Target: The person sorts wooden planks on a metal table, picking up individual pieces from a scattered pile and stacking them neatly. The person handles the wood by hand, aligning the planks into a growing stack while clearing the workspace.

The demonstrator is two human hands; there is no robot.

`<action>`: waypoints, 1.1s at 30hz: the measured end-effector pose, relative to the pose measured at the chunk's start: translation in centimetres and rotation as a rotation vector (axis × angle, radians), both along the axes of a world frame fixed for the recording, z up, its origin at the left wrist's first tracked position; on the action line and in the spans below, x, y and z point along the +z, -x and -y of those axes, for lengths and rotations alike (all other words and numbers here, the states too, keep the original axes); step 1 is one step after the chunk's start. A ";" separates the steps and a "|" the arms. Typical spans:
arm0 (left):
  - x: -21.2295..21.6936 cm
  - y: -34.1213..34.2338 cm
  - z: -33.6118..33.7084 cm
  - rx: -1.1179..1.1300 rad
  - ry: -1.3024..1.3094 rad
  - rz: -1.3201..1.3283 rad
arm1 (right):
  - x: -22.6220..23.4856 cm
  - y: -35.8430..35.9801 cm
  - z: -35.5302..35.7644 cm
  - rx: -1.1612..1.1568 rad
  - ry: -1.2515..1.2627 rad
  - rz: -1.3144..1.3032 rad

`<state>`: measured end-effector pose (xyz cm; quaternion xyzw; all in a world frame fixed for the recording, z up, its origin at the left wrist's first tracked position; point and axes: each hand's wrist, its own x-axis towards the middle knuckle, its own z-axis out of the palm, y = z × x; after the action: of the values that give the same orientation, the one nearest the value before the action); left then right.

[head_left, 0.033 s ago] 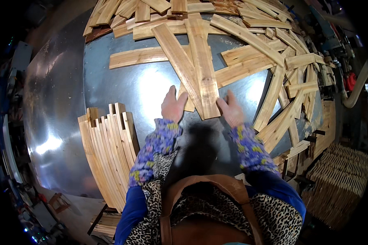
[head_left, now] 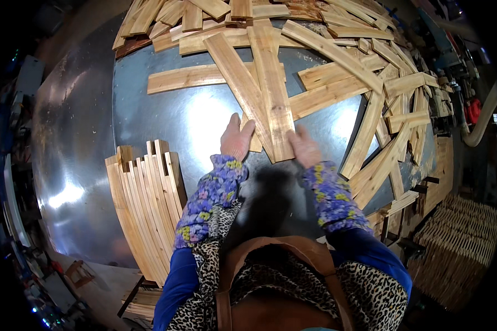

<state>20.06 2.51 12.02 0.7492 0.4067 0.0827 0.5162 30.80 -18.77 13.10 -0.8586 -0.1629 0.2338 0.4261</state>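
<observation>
Can see a long board (head_left: 275, 94) of pale wood in the middle of the worktop (head_left: 165, 124), pointing away from the person. Right against it, can see a slanting board (head_left: 239, 88), going off to the far left, with a near end partly hidden by the long board. Can also see a bit of a lower piece (head_left: 256, 144) poking out from under the slanting board.

At the long board's right edge, can see the right hand (head_left: 305, 148), with its thumb touching the wood (a bit blurry there). Cannot tell about a tight hold by those fingers, or about the gap between them. On the other side, can see the left hand (head_left: 237, 140), just beside the lower piece, with its fingers spread away from the thumb and holding nothing.

Farther out, can see a left cross board (head_left: 188, 78) and a right cross board (head_left: 328, 98), then a big messy pile (head_left: 381, 110) on the right. To the left, can see a neat row of strips (head_left: 149, 209). Down at the lower right, can see a stack of sticks (head_left: 453, 243) (lots and lots of them).
</observation>
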 end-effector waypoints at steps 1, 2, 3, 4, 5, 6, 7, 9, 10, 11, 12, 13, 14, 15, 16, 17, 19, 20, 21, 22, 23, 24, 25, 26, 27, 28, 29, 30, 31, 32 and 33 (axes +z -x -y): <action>-0.2 -1.1 0.0 0.032 0.083 -0.003 | -0.4 0.5 -1.5 0.042 -0.161 -0.100; -0.8 -1.6 0.1 0.091 0.060 0.008 | 1.3 3.1 -3.4 0.116 -0.218 -0.058; -0.8 -1.4 0.3 0.085 0.161 0.067 | 2.8 5.5 -4.8 0.171 -0.271 -0.015; -0.7 -1.0 0.5 0.085 0.262 0.120 | 2.8 7.9 -5.0 0.193 -0.115 0.042; 1.2 0.1 -0.4 0.034 0.472 0.234 | 3.0 8.8 -5.2 0.211 0.037 0.103; 2.3 1.5 -1.5 -0.013 0.677 0.356 | 3.6 8.3 -5.0 0.336 -0.020 -0.027; 1.8 4.1 -2.4 0.039 0.855 0.348 | 4.5 7.2 -4.3 0.486 -0.076 -0.163; 3.4 7.6 -1.5 0.133 0.885 0.325 | -0.8 2.9 -2.9 0.696 -0.287 -0.039; 4.1 9.3 -0.9 0.185 0.889 0.317 | -2.6 0.5 -4.6 0.641 -0.239 0.136; 4.2 11.1 -0.1 0.230 0.961 0.354 | -4.3 -1.9 -6.4 0.575 -0.180 0.303; 4.1 13.0 0.8 0.274 1.035 0.391 | -2.2 -4.2 -9.3 0.370 0.093 0.377; 4.2 14.3 1.6 0.296 1.109 0.423 | -3.4 -8.6 -10.9 0.452 0.030 0.740; 3.8 15.7 2.0 0.288 1.213 0.506 | -3.5 -11.4 -13.6 0.476 0.128 0.899; 2.7 16.8 2.2 0.269 1.319 0.586 | -3.4 -13.5 -15.8 0.486 0.236 1.057; 2.2 17.0 2.0 0.244 1.429 0.661 | -3.2 -15.2 -17.3 0.485 0.236 0.976; 4.0 14.9 1.1 0.036 1.349 0.630 | -3.0 -17.3 -17.2 0.463 0.260 0.906; 3.0 13.0 0.9 -0.026 1.618 0.813 | -2.1 -21.0 -16.6 0.429 0.308 0.777; 2.5 14.1 0.9 -0.027 1.621 0.855 | -1.6 -19.6 -17.6 0.503 0.341 0.734; 2.1 14.7 0.7 -0.004 1.577 0.837 | -1.3 -18.7 -17.7 0.553 0.385 0.674; 0.1 16.2 0.7 0.053 1.525 0.843 | -1.5 -17.4 -18.5 0.634 0.432 0.623; -1.4 16.8 0.2 0.072 1.487 0.827 | -1.2 -16.5 -18.1 0.668 0.474 0.546; -3.5 16.8 -0.1 0.082 1.476 0.798 | -1.2 -16.6 -15.9 0.673 0.514 0.434; -5.2 17.5 0.0 0.108 1.448 0.799 | -1.5 -15.5 -14.7 0.702 0.514 0.299; -6.2 17.7 0.0 0.107 1.424 0.785 | -1.0 -13.9 -13.3 0.701 0.497 0.171; -7.4 17.8 0.2 0.098 1.418 0.791 | -3.0 -12.9 -11.5 0.683 0.443 -0.044; -8.8 17.4 -1.0 0.057 1.467 0.780 | -6.6 -11.1 -9.7 0.613 0.255 -0.343; -10.9 15.8 -0.9 -0.038 1.563 0.777 | -10.3 -9.7 -7.5 0.460 0.076 -0.681; -12.9 14.8 0.2 -0.166 1.703 0.773 | -14.0 -7.7 -4.4 0.281 -0.060 -0.985; -14.2 17.0 0.7 -0.188 1.648 0.810 | -11.1 -2.7 -4.4 0.321 -0.136 -1.080; -14.4 16.9 2.7 -0.268 1.454 0.741 | -11.2 1.0 -3.5 0.426 -0.142 -0.815; -11.2 15.3 7.5 0.253 1.154 0.490 | -11.5 4.7 -3.0 0.504 -0.121 -0.534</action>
<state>4.76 -5.00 0.85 0.2564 0.3411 0.0795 0.9009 26.10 -15.80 1.58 -0.6737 -0.2658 0.5370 0.4325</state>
